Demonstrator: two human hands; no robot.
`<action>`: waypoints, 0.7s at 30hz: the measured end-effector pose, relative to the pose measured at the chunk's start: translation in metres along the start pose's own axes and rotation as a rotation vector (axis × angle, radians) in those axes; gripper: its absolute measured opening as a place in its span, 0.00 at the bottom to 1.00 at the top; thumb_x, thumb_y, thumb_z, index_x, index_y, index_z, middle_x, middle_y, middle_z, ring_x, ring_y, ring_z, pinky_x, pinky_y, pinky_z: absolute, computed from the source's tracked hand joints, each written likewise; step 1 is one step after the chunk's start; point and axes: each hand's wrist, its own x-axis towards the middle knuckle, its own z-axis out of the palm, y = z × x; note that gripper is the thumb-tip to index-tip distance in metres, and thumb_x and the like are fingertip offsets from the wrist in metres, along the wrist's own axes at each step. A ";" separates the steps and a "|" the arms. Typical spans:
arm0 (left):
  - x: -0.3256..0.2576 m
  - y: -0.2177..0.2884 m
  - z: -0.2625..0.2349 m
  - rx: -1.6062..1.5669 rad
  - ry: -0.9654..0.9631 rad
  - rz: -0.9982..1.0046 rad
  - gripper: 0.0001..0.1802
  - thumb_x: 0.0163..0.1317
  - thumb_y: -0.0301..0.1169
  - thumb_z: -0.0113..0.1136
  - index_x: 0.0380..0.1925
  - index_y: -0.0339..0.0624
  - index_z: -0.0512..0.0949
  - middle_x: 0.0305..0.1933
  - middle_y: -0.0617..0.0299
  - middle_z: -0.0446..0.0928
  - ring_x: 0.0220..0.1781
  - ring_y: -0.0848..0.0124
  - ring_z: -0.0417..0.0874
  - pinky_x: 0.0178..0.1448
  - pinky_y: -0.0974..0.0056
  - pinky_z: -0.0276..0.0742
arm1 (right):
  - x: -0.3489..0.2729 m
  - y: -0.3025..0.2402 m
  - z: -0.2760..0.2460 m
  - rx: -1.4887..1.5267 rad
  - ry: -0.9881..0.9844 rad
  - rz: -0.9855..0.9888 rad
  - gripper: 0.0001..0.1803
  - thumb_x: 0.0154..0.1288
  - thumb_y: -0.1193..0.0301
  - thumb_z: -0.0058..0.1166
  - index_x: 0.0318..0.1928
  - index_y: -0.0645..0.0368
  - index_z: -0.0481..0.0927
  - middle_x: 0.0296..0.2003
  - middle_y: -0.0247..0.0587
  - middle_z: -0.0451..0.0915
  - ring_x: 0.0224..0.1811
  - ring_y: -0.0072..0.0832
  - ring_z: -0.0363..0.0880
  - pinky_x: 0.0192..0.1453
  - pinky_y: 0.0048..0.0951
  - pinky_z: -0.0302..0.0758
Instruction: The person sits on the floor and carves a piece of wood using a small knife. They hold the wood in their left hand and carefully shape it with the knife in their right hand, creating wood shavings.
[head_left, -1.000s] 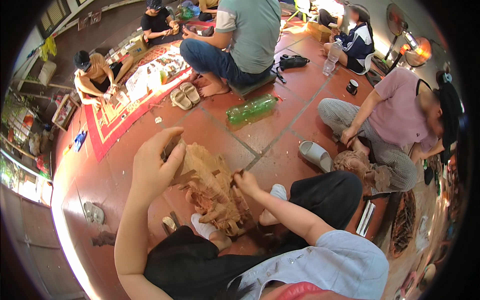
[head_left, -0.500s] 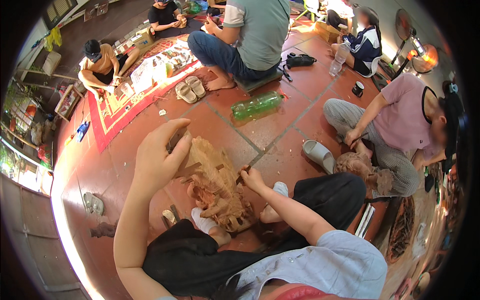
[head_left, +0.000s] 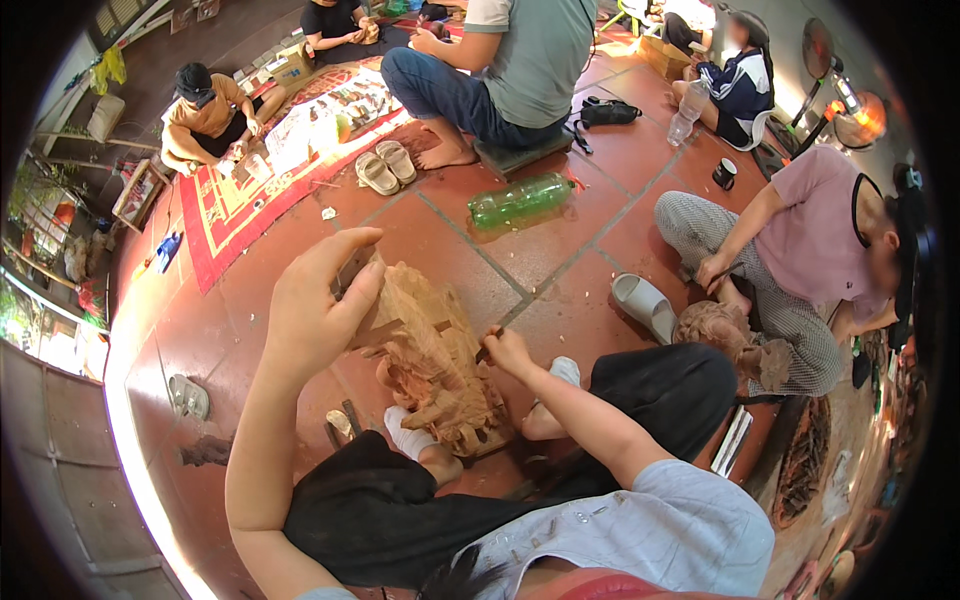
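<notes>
Between my feet stands a light brown wood carving [head_left: 445, 375] with a rough, deeply cut surface. My left hand [head_left: 325, 305] is raised over its left side, thumb and fingers curled round a brownish thing mostly hidden behind them; I cannot make out what it is. At the carving's right edge, my right hand [head_left: 512, 355] is closed on a dark, narrow tool [head_left: 491, 340], probably a chisel, whose tip I cannot clearly see.
Tools [head_left: 343, 420] lie by my left foot. A green plastic bottle [head_left: 522, 201] rests on the tiles ahead, with sandals [head_left: 386, 168] behind it. At right, a person in pink [head_left: 800, 220] works on another carving [head_left: 715, 335]. Other people sit farther off, some by a red rug [head_left: 225, 240].
The view has shifted slightly, so the surroundings sit a little differently. Both hands keep nearly the same places and grips beside the carving.
</notes>
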 end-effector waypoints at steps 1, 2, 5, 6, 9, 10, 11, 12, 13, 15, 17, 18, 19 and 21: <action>0.000 -0.001 -0.001 0.015 0.008 -0.003 0.18 0.58 0.37 0.54 0.46 0.41 0.76 0.42 0.52 0.79 0.44 0.58 0.80 0.49 0.60 0.73 | -0.008 -0.013 0.004 -0.026 -0.014 -0.054 0.09 0.58 0.72 0.45 0.32 0.64 0.77 0.20 0.40 0.78 0.20 0.24 0.76 0.24 0.26 0.73; -0.003 -0.002 -0.001 0.020 0.013 -0.011 0.18 0.58 0.37 0.54 0.46 0.41 0.76 0.42 0.52 0.79 0.44 0.58 0.80 0.49 0.60 0.73 | -0.018 -0.023 0.005 -0.059 -0.027 -0.100 0.09 0.59 0.72 0.45 0.32 0.64 0.77 0.20 0.40 0.78 0.20 0.25 0.76 0.24 0.26 0.73; -0.007 -0.004 -0.002 0.015 0.030 -0.008 0.18 0.58 0.36 0.54 0.46 0.41 0.76 0.41 0.52 0.79 0.43 0.59 0.80 0.48 0.60 0.73 | -0.021 -0.033 0.001 0.185 -0.080 -0.076 0.10 0.60 0.72 0.44 0.31 0.66 0.76 0.20 0.42 0.78 0.20 0.25 0.78 0.25 0.26 0.76; -0.006 -0.004 -0.001 0.008 0.040 0.002 0.18 0.58 0.35 0.54 0.46 0.40 0.76 0.41 0.52 0.79 0.43 0.59 0.80 0.48 0.60 0.73 | -0.019 -0.036 0.002 0.215 -0.083 -0.082 0.10 0.60 0.72 0.44 0.31 0.67 0.76 0.21 0.43 0.78 0.21 0.25 0.78 0.26 0.26 0.76; -0.006 -0.001 -0.002 0.010 0.038 -0.008 0.17 0.58 0.34 0.54 0.46 0.39 0.76 0.40 0.51 0.79 0.42 0.60 0.80 0.48 0.62 0.72 | -0.007 -0.024 -0.003 0.232 -0.050 -0.066 0.10 0.59 0.71 0.45 0.30 0.66 0.76 0.22 0.44 0.78 0.22 0.26 0.79 0.26 0.26 0.77; -0.004 0.003 -0.002 -0.004 0.010 -0.028 0.18 0.57 0.34 0.54 0.46 0.38 0.76 0.38 0.51 0.79 0.42 0.61 0.81 0.47 0.63 0.72 | -0.004 -0.019 -0.009 0.182 -0.010 -0.045 0.10 0.59 0.71 0.46 0.30 0.66 0.76 0.23 0.45 0.79 0.23 0.27 0.80 0.27 0.27 0.77; -0.003 0.004 0.000 -0.010 0.006 -0.023 0.18 0.58 0.33 0.53 0.46 0.37 0.76 0.39 0.51 0.79 0.42 0.62 0.80 0.48 0.64 0.72 | -0.001 -0.013 -0.013 0.132 0.032 -0.022 0.10 0.58 0.71 0.46 0.31 0.66 0.77 0.24 0.46 0.79 0.24 0.29 0.80 0.28 0.28 0.77; 0.000 0.004 0.002 -0.017 0.000 -0.016 0.18 0.58 0.32 0.53 0.47 0.37 0.75 0.39 0.51 0.79 0.43 0.63 0.80 0.49 0.64 0.72 | 0.006 -0.004 -0.012 0.026 0.084 -0.094 0.10 0.58 0.71 0.47 0.32 0.66 0.77 0.25 0.47 0.80 0.26 0.31 0.81 0.30 0.30 0.78; 0.003 0.005 0.005 -0.027 -0.010 -0.005 0.18 0.58 0.31 0.53 0.47 0.37 0.75 0.40 0.51 0.79 0.44 0.64 0.80 0.49 0.64 0.72 | 0.012 0.008 -0.010 -0.082 0.142 -0.160 0.11 0.57 0.71 0.47 0.34 0.65 0.78 0.26 0.48 0.80 0.28 0.34 0.81 0.32 0.31 0.78; 0.005 0.003 0.009 -0.039 -0.034 0.065 0.18 0.58 0.28 0.52 0.49 0.35 0.74 0.45 0.51 0.78 0.47 0.64 0.78 0.54 0.64 0.70 | 0.003 0.003 -0.009 -0.124 0.102 -0.016 0.13 0.55 0.70 0.48 0.38 0.63 0.80 0.31 0.52 0.81 0.36 0.42 0.81 0.41 0.36 0.77; 0.004 -0.005 0.013 -0.147 -0.043 0.019 0.18 0.59 0.26 0.50 0.50 0.33 0.73 0.49 0.51 0.76 0.51 0.64 0.76 0.58 0.63 0.68 | -0.015 -0.008 0.009 -0.324 0.120 -0.261 0.14 0.54 0.67 0.49 0.38 0.60 0.80 0.35 0.54 0.80 0.37 0.48 0.80 0.43 0.42 0.75; -0.001 -0.007 0.006 -0.120 -0.057 -0.007 0.18 0.60 0.26 0.49 0.51 0.32 0.72 0.50 0.52 0.75 0.52 0.64 0.75 0.59 0.63 0.67 | -0.023 -0.016 0.014 -0.276 0.021 -0.298 0.17 0.54 0.67 0.46 0.43 0.56 0.81 0.36 0.60 0.79 0.40 0.52 0.79 0.47 0.44 0.75; -0.006 -0.007 0.000 -0.086 -0.075 -0.040 0.18 0.61 0.26 0.48 0.52 0.32 0.72 0.51 0.52 0.75 0.53 0.64 0.74 0.59 0.62 0.66 | -0.029 -0.023 0.016 -0.237 0.027 -0.288 0.17 0.54 0.68 0.45 0.43 0.59 0.80 0.37 0.61 0.78 0.42 0.54 0.77 0.48 0.45 0.74; -0.005 -0.008 0.003 -0.047 -0.078 -0.028 0.18 0.64 0.30 0.46 0.52 0.34 0.72 0.51 0.52 0.74 0.55 0.65 0.73 0.61 0.62 0.65 | -0.021 -0.026 0.003 -0.143 0.031 -0.205 0.17 0.55 0.69 0.44 0.42 0.63 0.79 0.37 0.61 0.78 0.43 0.54 0.76 0.47 0.45 0.73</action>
